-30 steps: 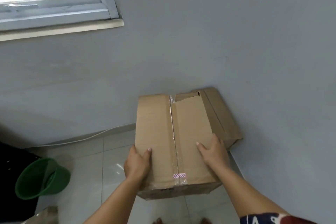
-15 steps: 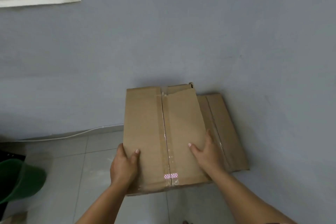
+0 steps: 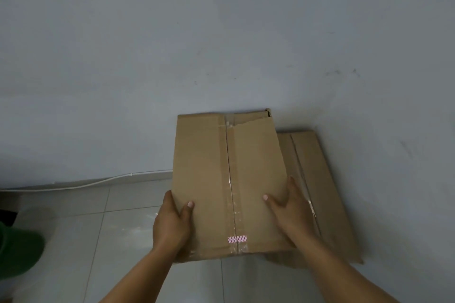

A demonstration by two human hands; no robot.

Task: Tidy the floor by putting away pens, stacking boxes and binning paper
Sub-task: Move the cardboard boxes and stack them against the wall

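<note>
A taped brown cardboard box (image 3: 229, 179) is held in front of me, with a small pink patterned sticker near its close edge. My left hand (image 3: 172, 224) grips its left near side, thumb on top. On the right near side my right hand (image 3: 290, 209) does the same. Behind and below it a second cardboard box (image 3: 320, 192) lies on the floor in the corner against the wall; the held box overlaps its left part. Whether the two boxes touch is unclear.
Grey walls meet in a corner (image 3: 317, 128) just behind the boxes. A white cable (image 3: 98, 181) runs along the base of the left wall. A green bin (image 3: 17, 253) shows at the left edge on the light floor tiles (image 3: 110, 241).
The held box has shifted left relative to the lower box, exposing more of it. My view has tilted down and right; the window has left the frame and the green bin has slid to the edge.
</note>
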